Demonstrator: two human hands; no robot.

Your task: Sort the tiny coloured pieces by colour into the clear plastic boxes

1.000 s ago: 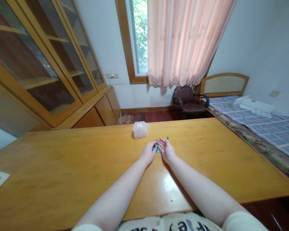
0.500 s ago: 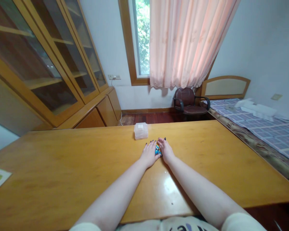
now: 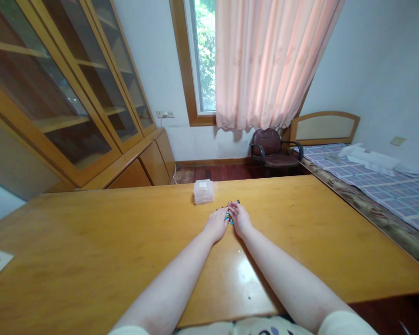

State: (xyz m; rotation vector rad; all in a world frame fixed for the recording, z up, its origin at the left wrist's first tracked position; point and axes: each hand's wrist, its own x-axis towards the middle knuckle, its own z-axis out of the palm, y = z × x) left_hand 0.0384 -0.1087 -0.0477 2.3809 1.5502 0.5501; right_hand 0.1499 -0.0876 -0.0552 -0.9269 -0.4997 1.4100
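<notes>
Left hand (image 3: pixel 216 225) and right hand (image 3: pixel 242 221), both loosely cupped, around small blue-and-yellow pieces (image 3: pixel 231 223) on glossy yellow-brown wooden table (image 3: pixel 125 232).

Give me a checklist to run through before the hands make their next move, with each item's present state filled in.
1. Left hand beside the small multicoloured pieces: ok.
2. Right hand on the opposite side of the pieces: ok, with its fingers curved toward them.
3. Any piece pinched in either hand: cannot tell; the fingers hide part of the pieces.
4. Clear plastic box apart from both hands: ok, it stands beyond them on the wooden table.
5. Box lid shut: cannot tell at this size.
6. Tabletop free of stray specks: not ok; a dark speck lies toward the near edge.
</notes>
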